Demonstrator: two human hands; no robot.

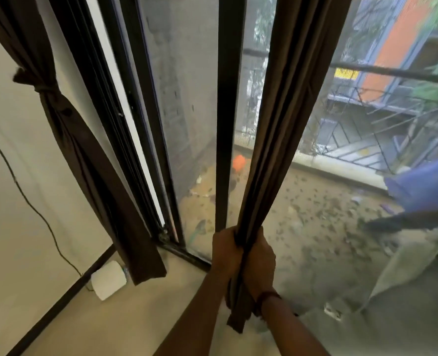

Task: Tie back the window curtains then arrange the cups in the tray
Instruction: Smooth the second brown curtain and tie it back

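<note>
A dark brown curtain point(284, 119) hangs gathered into a narrow bundle in front of the window's middle post. My left hand point(225, 250) and my right hand point(260, 260) grip this bundle near its lower end, one on each side, fingers curled round the folds. Its hem hangs just below my wrists. A second brown curtain point(84, 155) hangs at the left against the wall, cinched by a knotted tie point(42, 87) high up. No cups or tray are in view.
The black window frame point(228, 111) and its mesh screen stand right behind the curtain. A white box point(108, 280) sits on the floor by the black skirting, with a thin dark cable point(20, 186) running up the cream wall. Outside lies a littered ledge.
</note>
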